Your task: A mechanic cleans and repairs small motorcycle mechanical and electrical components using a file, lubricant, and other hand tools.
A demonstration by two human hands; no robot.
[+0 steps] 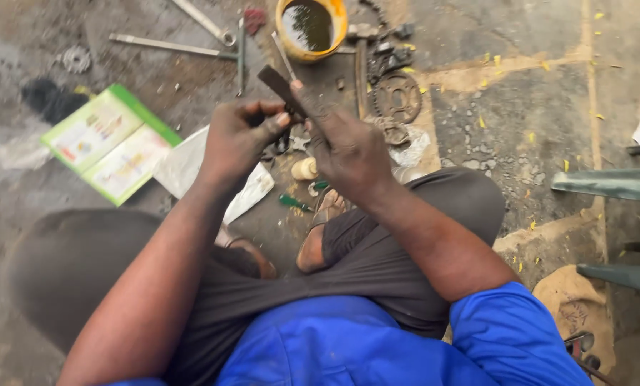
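Head view looks down on a person seated low on a stained, oily concrete floor (520, 114), knees bent, grey trousers and a blue top filling the bottom of the frame. Both hands meet at centre. The right hand (352, 154) is closed around a dark flat file (281, 86) that slants up and left out of the fist; the left hand (240, 136) is pinched shut on some small part against the file's edge, though the part itself is too hidden to name.

To do this well, I'd say the left hand should brace steady and the file keep one flat angle, so it doesn't slip toward the fingers.

Around them, largest first: a green-edged booklet (109, 143) lies open at left, a white sheet (191, 168) beside it, and a yellow tub (311, 27) of dark liquid sits at top centre. Right of it is a round gear plate (397, 96) among small black parts. Long metal tools (170, 46) lie at upper left. A small green-handled screwdriver (293, 203) rests near the sandalled feet, and yellow petals speck the floor at right.
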